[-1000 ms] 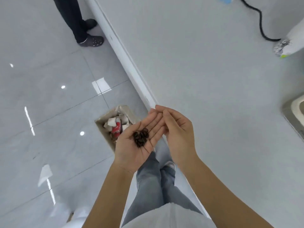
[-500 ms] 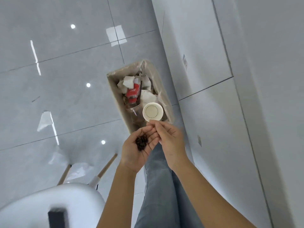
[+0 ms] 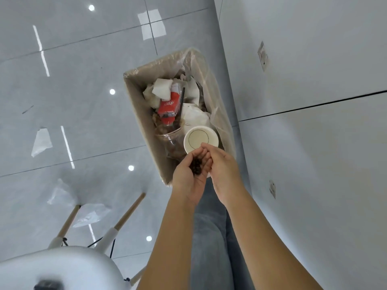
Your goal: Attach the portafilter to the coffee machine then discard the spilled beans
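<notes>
We hold the coffee beans (image 3: pixel 196 165) in the cupped palm of our left hand (image 3: pixel 191 176), fingers curled loosely upward around the small dark heap. Our right hand (image 3: pixel 223 167) presses edge-on against the left fingertips, open and flat, gripping nothing; its fingers (image 3: pixel 206 147) close the gap on that side. Both hands hover above the near end of the trash bin (image 3: pixel 138 107), a rectangular box lined with a clear bag.

Directly beyond the fingertips lies a white paper cup (image 3: pixel 200 138), bottom up, beside a clear plastic cup (image 3: pixel 170 139). Farther in, a red wrapper (image 3: pixel 168 107) carries white lettering, too small to read. A black straw (image 3: pixel 181 101) and crumpled white paper (image 3: pixel 162 90) lie around it.

The bin stands on glossy grey floor tiles (image 3: pixel 83 80), against a white cabinet (image 3: pixel 314 80). A white chair (image 3: pixel 62 268) with wooden legs stands to the left. Both forearms extend forward, converging over our grey trousers (image 3: pixel 209 237).
</notes>
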